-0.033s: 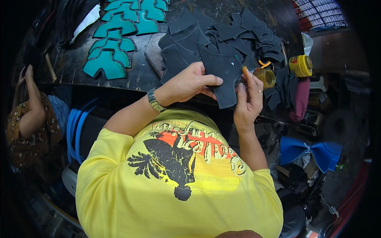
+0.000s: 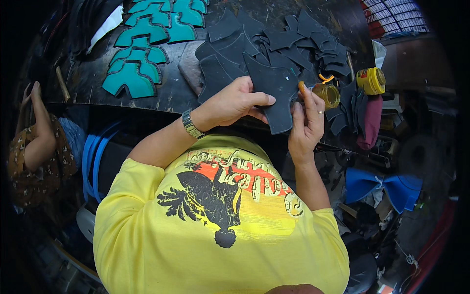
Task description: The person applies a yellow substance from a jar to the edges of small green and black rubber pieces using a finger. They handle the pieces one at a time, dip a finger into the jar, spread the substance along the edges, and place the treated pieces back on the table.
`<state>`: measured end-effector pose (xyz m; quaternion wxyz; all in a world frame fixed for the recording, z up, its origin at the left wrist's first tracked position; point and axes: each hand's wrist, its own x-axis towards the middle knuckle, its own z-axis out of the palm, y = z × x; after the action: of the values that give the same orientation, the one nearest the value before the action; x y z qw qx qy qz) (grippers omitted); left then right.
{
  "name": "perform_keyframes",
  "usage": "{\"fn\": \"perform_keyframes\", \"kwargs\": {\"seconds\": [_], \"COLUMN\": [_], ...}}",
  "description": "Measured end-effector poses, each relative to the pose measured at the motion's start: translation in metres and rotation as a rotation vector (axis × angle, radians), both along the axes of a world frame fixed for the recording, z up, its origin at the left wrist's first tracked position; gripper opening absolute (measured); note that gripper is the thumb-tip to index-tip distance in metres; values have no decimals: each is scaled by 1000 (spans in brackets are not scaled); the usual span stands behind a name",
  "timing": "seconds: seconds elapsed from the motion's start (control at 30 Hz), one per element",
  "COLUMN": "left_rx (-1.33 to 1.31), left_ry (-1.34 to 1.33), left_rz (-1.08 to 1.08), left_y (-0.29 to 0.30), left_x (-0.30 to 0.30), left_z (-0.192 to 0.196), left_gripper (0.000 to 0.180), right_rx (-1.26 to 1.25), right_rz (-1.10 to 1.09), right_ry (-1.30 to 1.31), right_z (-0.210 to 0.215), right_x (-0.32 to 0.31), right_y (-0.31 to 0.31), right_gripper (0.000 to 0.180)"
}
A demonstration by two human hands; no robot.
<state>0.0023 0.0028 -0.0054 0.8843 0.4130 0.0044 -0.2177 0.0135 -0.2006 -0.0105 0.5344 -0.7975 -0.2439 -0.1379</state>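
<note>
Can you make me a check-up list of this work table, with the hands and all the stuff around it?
Surface: dark worktable, scuffed.
Job's things: black cut piece held over the table edge; open glue jar just right of it.
Clutter: black pieces pile; teal pieces in rows; yellow jar; maroon cloth.
Hands: left hand pinches the piece; right hand holds its right edge, with a small stick at the fingertips.
Cables: nothing seen.
Surroundings: another person's arm at left; blue bundle at right.
</note>
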Motion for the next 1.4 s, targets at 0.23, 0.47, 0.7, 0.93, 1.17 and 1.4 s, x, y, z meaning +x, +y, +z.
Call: {"fn": "perform_keyframes", "kwargs": {"seconds": [0.23,0.47,0.7,0.93,1.17,1.4], "left_rx": [-37,-32,-44,-122,-104,-17], "left_ry": [-30,-66,-23,26,39,-2], "left_rz": [12,51,56,97,132,214], "left_y": [0,0,5,4,4,3], "left_x": [5,4,7,9,12,13], "left_z": [0,2,-1,2,6,4], "left_gripper": [25,26,26,22,23,22], "right_rx": [-105,-193,-124,-71,-265,-314], "right_rz": [-32,-1,129,140,60,138], "right_ry": [-159,-262,-239,-251,-494,-577], "right_z": [1,5,9,9,9,9], "right_x": [7,6,6,-1,-2,2], "right_y": [5,6,2,-3,-8,-2], "right_gripper": [45,45,43,45,46,47]}}
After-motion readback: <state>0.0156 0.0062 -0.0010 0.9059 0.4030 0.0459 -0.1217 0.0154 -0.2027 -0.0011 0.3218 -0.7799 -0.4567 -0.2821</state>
